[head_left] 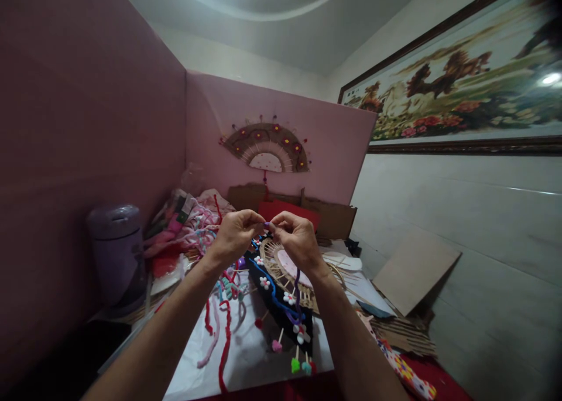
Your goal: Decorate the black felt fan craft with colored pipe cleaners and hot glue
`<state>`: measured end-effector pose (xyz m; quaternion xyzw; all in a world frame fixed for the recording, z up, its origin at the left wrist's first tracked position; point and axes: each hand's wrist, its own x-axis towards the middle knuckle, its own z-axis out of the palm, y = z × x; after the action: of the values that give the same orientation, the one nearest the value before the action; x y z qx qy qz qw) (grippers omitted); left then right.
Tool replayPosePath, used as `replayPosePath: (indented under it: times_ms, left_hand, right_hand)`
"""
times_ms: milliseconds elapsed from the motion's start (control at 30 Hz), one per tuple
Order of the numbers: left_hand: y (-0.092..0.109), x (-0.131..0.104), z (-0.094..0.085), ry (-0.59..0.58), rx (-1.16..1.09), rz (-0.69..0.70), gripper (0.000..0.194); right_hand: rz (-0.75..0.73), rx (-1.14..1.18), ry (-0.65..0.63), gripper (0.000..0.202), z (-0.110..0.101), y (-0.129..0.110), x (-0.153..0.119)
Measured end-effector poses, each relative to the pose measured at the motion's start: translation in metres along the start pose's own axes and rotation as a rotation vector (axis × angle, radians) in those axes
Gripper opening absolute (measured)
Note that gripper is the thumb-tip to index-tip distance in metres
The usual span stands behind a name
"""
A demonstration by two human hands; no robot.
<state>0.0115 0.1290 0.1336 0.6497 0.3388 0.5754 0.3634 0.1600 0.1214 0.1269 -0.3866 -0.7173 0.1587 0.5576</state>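
My left hand [235,236] and my right hand [297,238] meet above the table, fingertips almost touching. Both pinch a small purple end of a fuzzy pipe cleaner [267,224] between thumb and finger. A purple length hangs below my right wrist; whether it is the same piece I cannot tell. Under my hands lies a dark fan [281,313] with white flowers, a blue fuzzy line, and a ribbed tan inner part [270,254]. Sticks tipped with coloured puffs, such as a pink puff [277,346] and a green puff [295,365], stick out along its near edge.
Red and pink pipe cleaners [225,342] lie left of the fan on the white table cover [187,372]. A lilac bin [116,254] and piled fabric [206,213] stand farther left. Cardboard [417,272] leans at right. A finished-looking brown fan [267,146] hangs on the pink panel.
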Motion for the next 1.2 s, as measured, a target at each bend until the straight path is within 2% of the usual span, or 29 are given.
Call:
replayPosePath:
  times_ms: [267,600,867,1000,1067,1200]
  left_hand:
    - [0.000,0.000,0.001,-0.055,-0.043,-0.026,0.015]
    - [-0.001,0.001,0.000,-0.147,-0.309,-0.128,0.030]
    - [-0.005,0.003,0.002,-0.102,-0.442,-0.158,0.033]
    - [-0.008,0.002,0.007,-0.053,-0.364,-0.106,0.031]
    - [-0.009,0.003,0.007,-0.027,-0.293,-0.069,0.027]
    - [-0.004,0.004,-0.001,-0.050,-0.125,0.001,0.013]
  right_hand:
    - [0.030,0.018,0.014,0.015,-0.002,0.002,0.002]
    - [0.077,0.150,0.000,0.020,-0.001,0.003,0.004]
    - [0.106,0.221,0.049,0.025,0.003,0.001,0.004]
    - [-0.020,-0.077,0.046,0.016,0.006,-0.005,0.000]
    - [-0.098,-0.235,-0.005,0.013,0.005,-0.009,-0.003]
    - [-0.216,-0.347,-0.131,0.013,-0.003,-0.014,-0.006]
